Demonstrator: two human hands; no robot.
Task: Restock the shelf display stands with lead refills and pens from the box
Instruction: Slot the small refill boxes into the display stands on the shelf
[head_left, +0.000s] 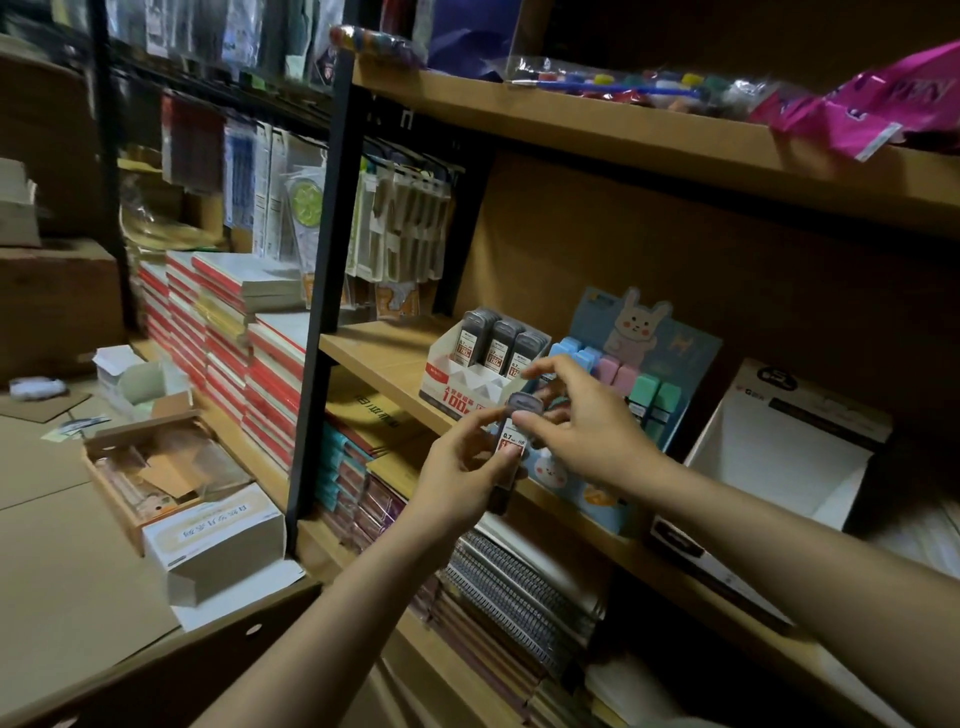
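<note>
A white stepped display stand (457, 387) sits on the wooden shelf (379, 353); three grey lead refill cases (501, 340) stand in its back row and the front pockets look empty. My left hand (462, 475) grips a small stack of grey lead refill cases (514, 441) just in front of the stand. My right hand (582, 421) pinches the top case of that stack from the right. A blue bunny display stand (644, 332) with pastel cases stands beside it. No pens are visible.
An empty white display box (779, 457) stands on the shelf at right. Notebooks fill the lower shelf (498, 571). An open cardboard box (150, 467) and a white box (218, 540) lie on the floor at left. Black shelf post (324, 291).
</note>
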